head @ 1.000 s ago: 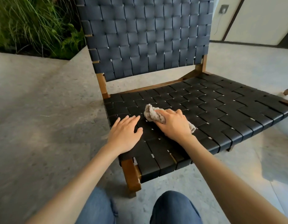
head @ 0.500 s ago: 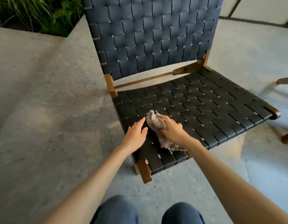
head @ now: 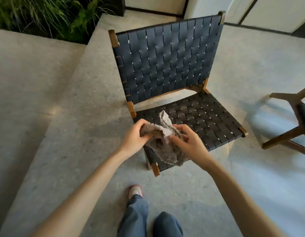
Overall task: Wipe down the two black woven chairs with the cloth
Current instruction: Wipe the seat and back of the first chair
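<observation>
Now the left hand (head: 133,141) apparently grips cloth (head: 166,149) too.

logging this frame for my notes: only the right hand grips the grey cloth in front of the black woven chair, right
Not quite: both hands grip it. The head view shows the left hand and the right hand each gripping the grey cloth in front of the black woven chair.

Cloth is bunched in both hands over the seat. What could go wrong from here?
1. The cloth is crumpled between the left hand and right hand; refolded badly, it may wipe with little contact.
2. Its ragged lower edge hangs at the woven seat and could snag in the strap gaps.
3. The second chair sits at the view's right edge, easy to skip.
</observation>
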Demonstrator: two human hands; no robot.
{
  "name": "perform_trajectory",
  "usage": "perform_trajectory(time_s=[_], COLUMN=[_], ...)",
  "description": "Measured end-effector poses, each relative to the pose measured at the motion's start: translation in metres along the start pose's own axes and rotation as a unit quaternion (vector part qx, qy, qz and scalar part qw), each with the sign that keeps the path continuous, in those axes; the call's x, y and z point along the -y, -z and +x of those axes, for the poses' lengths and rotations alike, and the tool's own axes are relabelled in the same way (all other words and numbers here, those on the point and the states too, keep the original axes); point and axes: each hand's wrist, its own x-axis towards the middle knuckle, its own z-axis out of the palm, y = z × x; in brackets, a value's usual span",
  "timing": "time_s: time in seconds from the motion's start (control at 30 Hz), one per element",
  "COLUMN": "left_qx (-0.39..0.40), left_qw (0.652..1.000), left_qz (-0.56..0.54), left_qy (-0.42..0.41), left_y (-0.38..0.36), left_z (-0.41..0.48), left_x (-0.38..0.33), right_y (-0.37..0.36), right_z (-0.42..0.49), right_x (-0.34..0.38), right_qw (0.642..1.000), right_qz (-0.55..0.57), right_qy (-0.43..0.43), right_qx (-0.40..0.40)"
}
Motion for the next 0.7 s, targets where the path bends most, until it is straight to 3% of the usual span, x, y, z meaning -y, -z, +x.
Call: perform_trajectory(time_s=[0.17, 0.3, 0.43, 0.57, 0.7], left_qx=[-0.049, -0.048, -0.032, -0.022, 0.002], left_qw=[0.997, 0.995, 0.996, 0.997, 0.998], left_qz=[-0.007, -0.002, 0.016, 0.007, -0.011], left_qy=[-0.052, -0.085, -0.079, -0.072, -0.063], left_y=[0.039, 0.067, 0.091, 0.111, 0.125], left_z=[-0.004, 0.007, 0.024, 0.045, 0.075], left_x=[-0.025, -0.036, -0.043, -0.044, -0.039], right_y=[0.01, 0.007, -0.006, -0.02, -0.037], right_z=[0.006, 0.03, 0.055, 0.081, 0.11], right_x=[0.043, 0.062, 0.077, 0.086, 0.092], right_qw=[0.994, 0.993, 0.98, 0.96, 0.963], right_qz=[0.033, 0.004, 0.103, 0.21, 0.222], right_qy=[-0.013, -0.042, -0.095, -0.164, -0.142], right_qx=[-0.107, -0.11, -0.139, -0.086, -0.06])
